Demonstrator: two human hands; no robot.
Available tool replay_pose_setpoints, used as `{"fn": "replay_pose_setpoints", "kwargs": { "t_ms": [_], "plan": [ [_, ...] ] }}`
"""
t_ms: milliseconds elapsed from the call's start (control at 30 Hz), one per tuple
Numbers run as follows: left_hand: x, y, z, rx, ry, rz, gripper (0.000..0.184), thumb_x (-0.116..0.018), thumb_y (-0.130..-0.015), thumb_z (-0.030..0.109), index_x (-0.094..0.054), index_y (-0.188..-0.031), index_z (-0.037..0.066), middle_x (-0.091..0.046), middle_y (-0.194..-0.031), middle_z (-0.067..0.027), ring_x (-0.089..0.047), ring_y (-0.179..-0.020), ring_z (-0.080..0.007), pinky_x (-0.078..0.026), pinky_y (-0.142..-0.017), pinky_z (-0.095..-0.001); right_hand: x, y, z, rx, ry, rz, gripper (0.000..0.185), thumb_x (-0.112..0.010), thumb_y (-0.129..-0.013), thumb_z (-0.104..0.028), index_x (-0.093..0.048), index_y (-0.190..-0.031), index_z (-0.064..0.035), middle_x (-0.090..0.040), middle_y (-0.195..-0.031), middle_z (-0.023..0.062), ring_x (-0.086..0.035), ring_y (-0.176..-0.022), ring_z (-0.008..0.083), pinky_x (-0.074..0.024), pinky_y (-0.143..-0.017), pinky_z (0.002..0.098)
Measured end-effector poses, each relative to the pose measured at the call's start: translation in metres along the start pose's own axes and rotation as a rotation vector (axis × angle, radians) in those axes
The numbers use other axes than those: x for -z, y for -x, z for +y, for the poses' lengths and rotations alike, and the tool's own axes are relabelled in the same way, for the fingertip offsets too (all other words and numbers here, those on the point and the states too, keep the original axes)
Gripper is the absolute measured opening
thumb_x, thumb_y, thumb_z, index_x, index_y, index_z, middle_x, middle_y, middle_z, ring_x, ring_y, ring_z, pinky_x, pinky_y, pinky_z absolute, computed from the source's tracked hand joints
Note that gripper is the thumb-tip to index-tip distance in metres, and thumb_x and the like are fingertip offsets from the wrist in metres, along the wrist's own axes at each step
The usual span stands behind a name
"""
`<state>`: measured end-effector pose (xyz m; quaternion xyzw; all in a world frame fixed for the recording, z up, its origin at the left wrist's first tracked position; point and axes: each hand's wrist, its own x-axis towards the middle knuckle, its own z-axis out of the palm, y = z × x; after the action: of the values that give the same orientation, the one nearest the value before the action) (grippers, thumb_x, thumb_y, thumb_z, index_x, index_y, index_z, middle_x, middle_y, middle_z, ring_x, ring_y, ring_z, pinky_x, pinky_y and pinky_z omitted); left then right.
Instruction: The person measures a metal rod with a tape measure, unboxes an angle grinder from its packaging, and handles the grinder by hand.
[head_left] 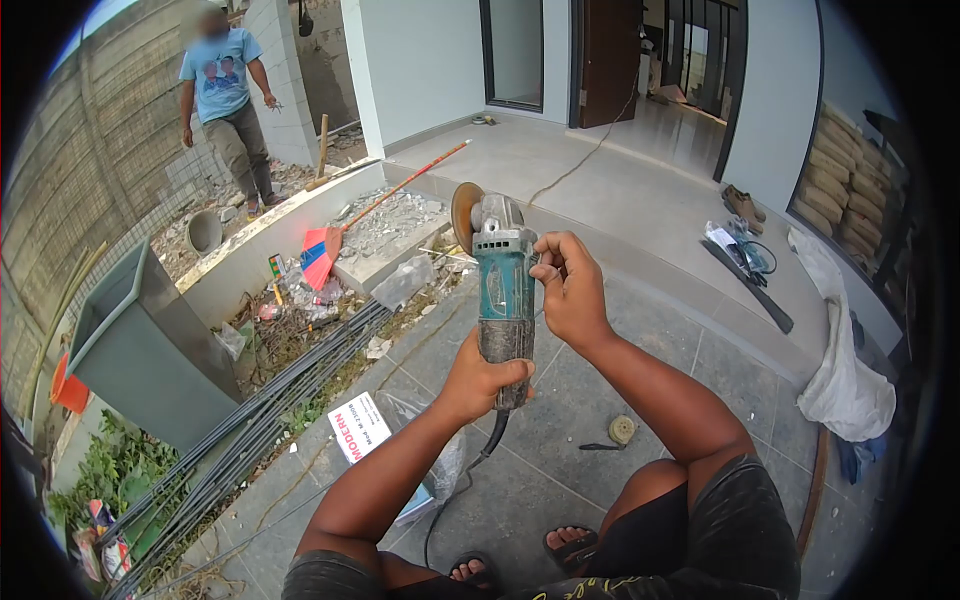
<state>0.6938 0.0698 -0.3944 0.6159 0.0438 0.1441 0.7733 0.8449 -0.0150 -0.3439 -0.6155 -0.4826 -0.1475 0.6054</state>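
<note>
A teal and black angle grinder (507,285) is held upright in front of me, its brown disc (465,216) at the upper left of the tool. My left hand (478,375) is wrapped round the black lower body, just above the power cord. Beside the grinder's head, on the right, is my right hand (572,285), with its fingers curled and the thumb near the fingertips. Whether anything small is between those fingertips cannot be made out. The cord (484,455) hangs from the tool's base towards the ground near my feet.
A person (222,90) stands at the upper left beyond a low wall. Steel rods (270,400), a green bin (150,345), a broom (322,255) and rubble lie left. A box (362,430) and tape roll (622,431) are on the tiles; a white sack (845,390) lies right.
</note>
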Motion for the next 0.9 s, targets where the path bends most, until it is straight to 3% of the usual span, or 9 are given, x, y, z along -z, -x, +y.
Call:
{"fn": "replay_pose_setpoints", "kwargs": {
  "t_ms": [67, 467, 667, 900],
  "plan": [
    [-0.003, 0.000, -0.001, -0.009, 0.063, 0.008, 0.047, -0.072, -0.076, 0.014, -0.049, -0.114, -0.001, -0.061, -0.086, -0.0117, -0.069, -0.068, -0.0235, -0.058, -0.059, -0.0365, 0.000, 0.000, -0.001, 0.014, 0.009, 0.034, 0.023, -0.064, -0.081, 0.010, -0.057, -0.101, -0.0006, -0.055, -0.080, 0.0071, -0.053, -0.070, 0.0169, -0.0466, -0.069, 0.0308],
    [-0.008, 0.004, 0.011, 0.010, -0.020, -0.018, 0.049, -0.072, -0.076, 0.013, -0.048, -0.116, -0.002, -0.062, -0.087, -0.0132, -0.070, -0.069, -0.0260, -0.060, -0.061, -0.0382, 0.010, -0.007, 0.001, -0.162, -0.087, 0.010, 0.023, -0.068, -0.080, 0.009, -0.059, -0.098, -0.0029, -0.055, -0.076, 0.0020, -0.052, -0.068, 0.0111, -0.0460, -0.066, 0.0286],
    [-0.009, 0.003, 0.006, 0.021, 0.001, -0.018, 0.048, -0.071, -0.076, 0.013, -0.048, -0.115, -0.001, -0.062, -0.087, -0.0142, -0.070, -0.069, -0.0270, -0.059, -0.061, -0.0390, 0.009, -0.010, -0.003, -0.225, -0.101, 0.130, 0.022, -0.071, -0.081, 0.007, -0.052, -0.087, -0.0030, -0.055, -0.075, 0.0013, -0.051, -0.066, 0.0105, -0.0454, -0.064, 0.0283],
    [-0.004, -0.006, -0.003, 0.020, 0.002, -0.014, 0.049, -0.072, -0.075, 0.016, -0.048, -0.114, -0.001, -0.063, -0.087, -0.0160, -0.070, -0.070, -0.0282, -0.058, -0.061, -0.0408, 0.015, -0.013, 0.000, -0.339, -0.117, -0.042, 0.024, -0.071, -0.084, 0.004, -0.051, -0.085, -0.0082, -0.050, -0.076, -0.0035, -0.047, -0.072, 0.0082, -0.0435, -0.068, 0.0259]
  ]
}}
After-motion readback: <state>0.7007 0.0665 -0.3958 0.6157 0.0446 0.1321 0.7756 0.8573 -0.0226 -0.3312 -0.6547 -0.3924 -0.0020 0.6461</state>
